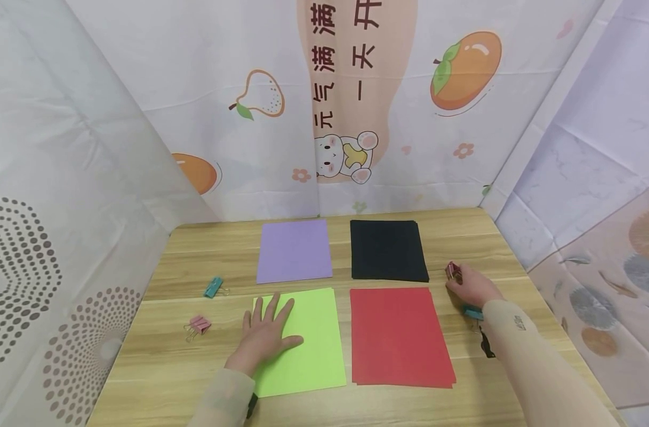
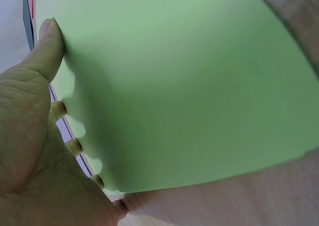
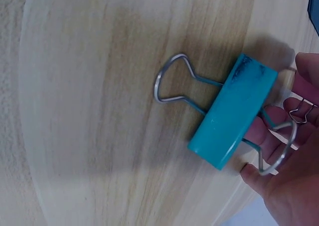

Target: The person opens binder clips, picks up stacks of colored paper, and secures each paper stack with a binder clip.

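In the head view my left hand [image 1: 262,338] lies palm down with spread fingers on the left part of a stack of lime-green paper [image 1: 316,338]. The left wrist view has its thumb and fingertips along the edge of that paper [image 2: 199,96]. At the right side of the table, my right hand [image 1: 476,289] pinches a dark pink binder clip [image 1: 453,271] between thumb and fingers. A teal binder clip [image 3: 233,111] lies on the wood beneath this hand, its wire handles spread to both sides; the fingers partly hide the pink clip there.
Purple paper [image 1: 294,251] and black paper [image 1: 388,250] lie at the back, red paper [image 1: 401,337] right of the green. Left on the wooden table [image 1: 159,356] are another teal clip [image 1: 213,287] and a light pink clip [image 1: 200,324]. Printed curtains [image 1: 196,71] surround the table.
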Motion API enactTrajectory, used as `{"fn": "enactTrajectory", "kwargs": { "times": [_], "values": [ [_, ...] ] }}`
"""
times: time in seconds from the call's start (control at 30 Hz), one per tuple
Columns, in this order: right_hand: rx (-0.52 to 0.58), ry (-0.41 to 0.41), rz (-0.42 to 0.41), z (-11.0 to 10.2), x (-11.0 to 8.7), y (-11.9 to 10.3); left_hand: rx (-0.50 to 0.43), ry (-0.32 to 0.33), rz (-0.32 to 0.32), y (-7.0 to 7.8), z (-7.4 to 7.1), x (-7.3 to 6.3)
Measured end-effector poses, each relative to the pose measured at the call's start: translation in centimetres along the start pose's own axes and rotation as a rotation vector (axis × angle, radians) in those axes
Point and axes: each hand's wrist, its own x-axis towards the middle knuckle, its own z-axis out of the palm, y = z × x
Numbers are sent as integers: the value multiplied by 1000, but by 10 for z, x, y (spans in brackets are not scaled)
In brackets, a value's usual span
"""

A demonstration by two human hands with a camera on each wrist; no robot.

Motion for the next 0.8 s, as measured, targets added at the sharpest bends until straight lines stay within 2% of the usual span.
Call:
{"fn": "enactTrajectory", "kwargs": {
  "times": [0.5, 0.8],
  "values": [
    [18, -37, 28, -2, -1, -4, -9, 0, -3, 1, -1, -1],
    [-22, -53, 37, -3, 3, -5, -4, 4, -2, 1, -1, -1]
  ]
}}
